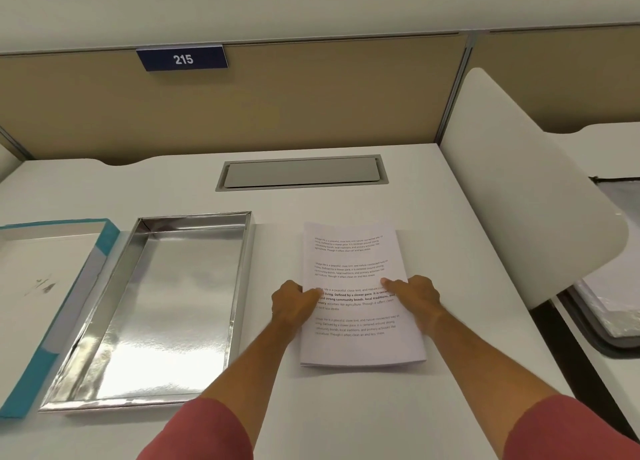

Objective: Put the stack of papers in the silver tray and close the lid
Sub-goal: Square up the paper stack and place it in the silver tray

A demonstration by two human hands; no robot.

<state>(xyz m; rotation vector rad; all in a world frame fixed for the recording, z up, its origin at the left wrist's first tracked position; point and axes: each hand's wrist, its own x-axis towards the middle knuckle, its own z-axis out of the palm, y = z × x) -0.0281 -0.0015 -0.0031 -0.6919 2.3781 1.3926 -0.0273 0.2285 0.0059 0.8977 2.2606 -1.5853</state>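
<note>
A stack of printed white papers [349,251] lies flat on the white desk, right of centre. My left hand [292,302] grips its left edge and my right hand [414,293] grips its right edge, thumb on top of the sheet. To the left of the papers sits the silver tray [162,307], open, shiny and with nothing inside. Its lid [41,279], teal outside and white inside, lies upturned at the far left beside the tray.
A grey cable hatch [301,172] is set into the desk behind the papers. A white side panel [519,189] rises at the desk's right edge, with another desk and a dark tray [609,321] beyond. A beige partition with a sign 215 [182,58] stands behind.
</note>
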